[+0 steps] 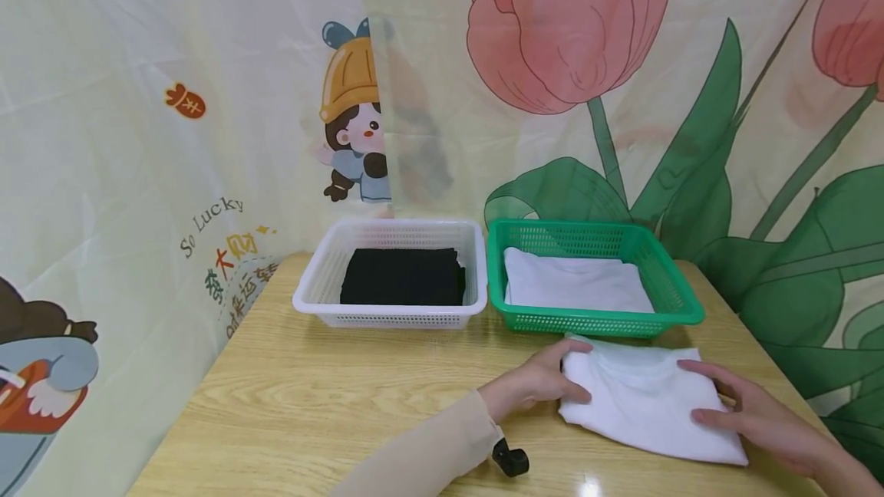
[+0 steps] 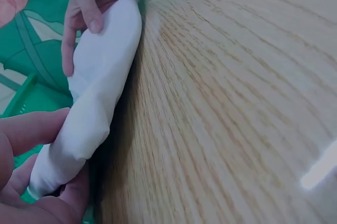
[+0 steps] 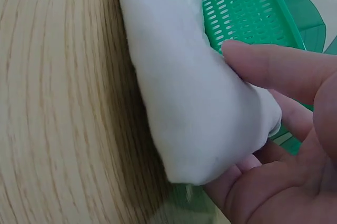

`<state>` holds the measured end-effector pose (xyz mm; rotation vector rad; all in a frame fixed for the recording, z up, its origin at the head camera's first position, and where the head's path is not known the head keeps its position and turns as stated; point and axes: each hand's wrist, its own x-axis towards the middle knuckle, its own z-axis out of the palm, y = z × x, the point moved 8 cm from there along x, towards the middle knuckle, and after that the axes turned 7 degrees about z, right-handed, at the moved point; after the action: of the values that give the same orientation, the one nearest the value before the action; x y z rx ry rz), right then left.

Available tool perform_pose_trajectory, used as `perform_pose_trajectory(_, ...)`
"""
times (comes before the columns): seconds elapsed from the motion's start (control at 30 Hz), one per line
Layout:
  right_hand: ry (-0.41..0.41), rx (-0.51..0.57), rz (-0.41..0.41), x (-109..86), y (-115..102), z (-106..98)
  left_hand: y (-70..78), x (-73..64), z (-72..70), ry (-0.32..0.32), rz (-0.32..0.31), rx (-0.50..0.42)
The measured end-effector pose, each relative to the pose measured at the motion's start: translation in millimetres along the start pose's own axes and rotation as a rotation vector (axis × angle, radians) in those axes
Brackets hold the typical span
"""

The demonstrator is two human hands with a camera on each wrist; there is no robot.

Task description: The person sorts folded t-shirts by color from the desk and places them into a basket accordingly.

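Note:
A folded white T-shirt point(image 1: 649, 405), its curved neckline showing, is held by both hands close over the table in front of the green basket. The left hand point(image 1: 542, 378) pinches its left edge, and in the left wrist view that hand's fingers point(image 2: 31, 129) lie on both sides of the cloth. At the opposite edge, the right hand point(image 1: 753, 416) grips the shirt. In the right wrist view, one digit of the right hand point(image 3: 279, 69) presses the upper face while other fingers go underneath, partly hidden. A dark shadow runs below the shirt in both wrist views.
Behind the shirt stands a green basket point(image 1: 594, 324) with folded white cloth point(image 1: 580, 282) in it. To its left is a white basket point(image 1: 390, 313) holding folded black cloth point(image 1: 400, 276). A printed curtain hangs behind the wooden table point(image 1: 290, 405). A small black object point(image 1: 509, 459) is by the left cuff.

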<state>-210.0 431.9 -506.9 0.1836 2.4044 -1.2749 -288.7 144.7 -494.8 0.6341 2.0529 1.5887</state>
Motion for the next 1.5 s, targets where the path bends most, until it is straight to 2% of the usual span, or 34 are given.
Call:
perform_pose_trajectory(0.13,0.007,0.005,-0.021,-3.7,-2,1,3.9,-3.8,-4.3,0.009,0.012,-0.026)
perform_pose_trajectory(0.33,0.056,-0.02,-0.072,-10.4,-12,-4,17.9,-9.3,-12.3,0.001,0.041,-0.047)
perform_pose_trajectory(0.5,0.094,-0.052,-0.095,-14.6,-23,-9,33.4,-12.4,-18.7,0.002,0.069,-0.03)
perform_pose_trajectory(0.67,0.066,0.046,-0.137,-20.2,-38,-13,50.1,-16.1,-26.6,-0.011,0.087,-0.027)
perform_pose_trajectory(0.8,0.059,0.068,-0.192,-25.1,-52,-20,64.7,-20.0,-32.7,-0.042,0.097,-0.061)
perform_pose_trajectory(0.97,0.092,0.044,-0.233,-31.4,-72,-33,83.8,-24.7,-40.4,-0.059,0.109,-0.127)
perform_pose_trajectory(1.2,0.199,-0.054,-0.256,-31.6,-100,-52,104.8,-18.7,-56.7,-0.055,0.165,-0.165)
perform_pose_trajectory(1.4,0.281,-0.124,-0.267,-19.6,-123,-62,108.9,-3.4,-72.8,-0.007,0.191,-0.201)
perform_pose_trajectory(1.5,0.279,-0.125,-0.293,-11.0,-132,-64,107.6,4.6,-78.7,0.024,0.188,-0.21)
